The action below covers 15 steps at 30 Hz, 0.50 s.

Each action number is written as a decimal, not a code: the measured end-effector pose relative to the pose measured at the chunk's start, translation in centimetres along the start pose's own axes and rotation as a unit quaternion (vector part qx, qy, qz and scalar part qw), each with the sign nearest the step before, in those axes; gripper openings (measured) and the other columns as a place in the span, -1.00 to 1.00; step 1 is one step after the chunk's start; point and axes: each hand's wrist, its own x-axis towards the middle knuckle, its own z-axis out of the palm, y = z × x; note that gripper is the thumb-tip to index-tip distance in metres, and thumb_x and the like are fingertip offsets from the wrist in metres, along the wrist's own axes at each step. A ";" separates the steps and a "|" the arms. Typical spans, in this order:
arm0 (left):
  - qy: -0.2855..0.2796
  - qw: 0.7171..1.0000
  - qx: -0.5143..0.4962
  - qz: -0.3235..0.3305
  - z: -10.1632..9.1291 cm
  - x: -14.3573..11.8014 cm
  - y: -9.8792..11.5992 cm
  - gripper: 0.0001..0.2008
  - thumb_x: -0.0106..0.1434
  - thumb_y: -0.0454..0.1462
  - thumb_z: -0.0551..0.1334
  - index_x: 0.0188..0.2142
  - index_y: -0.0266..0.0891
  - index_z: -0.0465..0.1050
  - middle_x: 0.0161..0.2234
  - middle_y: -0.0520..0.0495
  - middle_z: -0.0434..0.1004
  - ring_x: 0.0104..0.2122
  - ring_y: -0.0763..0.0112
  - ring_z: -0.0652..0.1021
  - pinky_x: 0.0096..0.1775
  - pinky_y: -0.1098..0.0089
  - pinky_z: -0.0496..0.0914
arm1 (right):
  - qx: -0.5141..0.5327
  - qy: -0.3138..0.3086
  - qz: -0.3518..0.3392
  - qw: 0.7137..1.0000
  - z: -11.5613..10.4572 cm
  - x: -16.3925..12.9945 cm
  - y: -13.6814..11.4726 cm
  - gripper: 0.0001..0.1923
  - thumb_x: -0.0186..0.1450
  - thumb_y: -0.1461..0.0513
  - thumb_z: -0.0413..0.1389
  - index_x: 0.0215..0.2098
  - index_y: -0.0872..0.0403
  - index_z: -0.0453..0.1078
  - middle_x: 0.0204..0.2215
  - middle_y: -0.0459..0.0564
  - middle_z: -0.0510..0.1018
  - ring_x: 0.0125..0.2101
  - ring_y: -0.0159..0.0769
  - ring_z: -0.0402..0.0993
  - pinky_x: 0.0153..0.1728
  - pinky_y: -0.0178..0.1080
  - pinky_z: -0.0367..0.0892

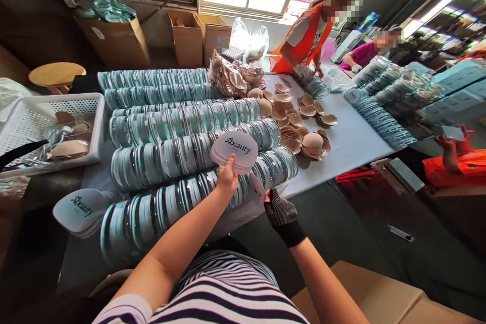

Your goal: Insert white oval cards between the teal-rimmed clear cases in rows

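Note:
My left hand (228, 176) grips a small stack of rounded white cards (232, 149) printed with "beauty". Between the gloved fingers of my right hand (280, 212) is the edge of a single card (257, 186) with the same print, partly turned edge-on. Both hands are above the near side of the table, in front of long rows of clear, shiny round items (197, 162) lying on their sides. Another pile of the printed cards (80, 212) rests at the table's left corner.
Beige shell-shaped pads (312, 146) lie loose and stacked on the white tabletop (341, 147), with bagged ones (231, 78) behind. A white plastic basket (97, 121) stands left. A person in an orange vest (304, 43) handles a row across the table. A cardboard box (357, 293) is below right.

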 end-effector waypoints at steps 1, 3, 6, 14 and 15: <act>-0.005 1.000 -0.001 -0.002 -0.1 0.0 -0.1 -0.64 0.23 -0.44 0.25 0.02 -0.21 0.45 -0.04 -0.08 0.59 0.04 0.35 0.52 0.15 0.28 0.34 | 0.011 0.018 -0.014 1.000 0.2 -0.3 0.1 -0.67 0.41 0.16 -0.16 -0.11 0.11 0.39 -0.33 0.07 0.62 -0.35 -0.22 0.56 -0.41 -0.32 0.20; -0.014 1.000 -0.003 -0.002 -0.2 0.1 -0.2 -0.62 0.21 -0.43 0.28 0.03 -0.20 0.44 -0.02 -0.08 0.58 0.04 0.34 0.52 0.15 0.28 0.33 | 0.028 0.032 -0.026 0.999 0.8 -0.3 -0.1 -0.67 0.41 0.16 -0.16 -0.15 0.10 0.41 -0.35 0.06 0.61 -0.35 -0.21 0.55 -0.39 -0.31 0.22; -0.013 1.000 -0.003 -0.001 -0.2 0.0 -0.1 -0.60 0.20 -0.43 0.29 0.04 -0.18 0.44 -0.02 -0.07 0.59 0.05 0.35 0.51 0.16 0.28 0.32 | 0.046 0.010 -0.033 0.998 1.8 1.1 -0.9 -0.71 0.40 0.21 -0.12 -0.17 0.12 0.42 -0.36 0.11 0.60 -0.35 -0.15 0.54 -0.36 -0.26 0.26; -0.032 0.999 0.020 0.009 -0.5 -0.2 -0.2 -0.53 0.17 -0.38 0.33 0.09 -0.12 0.40 0.02 -0.06 0.55 0.07 0.30 0.50 0.15 0.26 0.33 | 0.383 -0.065 0.002 0.921 2.9 3.1 -1.1 -0.90 0.22 0.23 0.08 -0.39 0.06 0.43 -0.63 -0.11 0.40 -0.58 -0.36 0.35 -0.48 -0.31 0.26; -0.034 0.999 0.025 0.013 -0.6 -0.2 -0.3 -0.52 0.17 -0.37 0.34 0.09 -0.11 0.41 0.03 -0.06 0.55 0.08 0.30 0.49 0.15 0.26 0.34 | 0.431 -0.073 -0.004 0.899 2.7 3.0 -0.9 -0.84 0.24 0.18 0.06 -0.35 0.07 0.45 -0.66 -0.15 0.37 -0.64 -0.40 0.30 -0.53 -0.33 0.24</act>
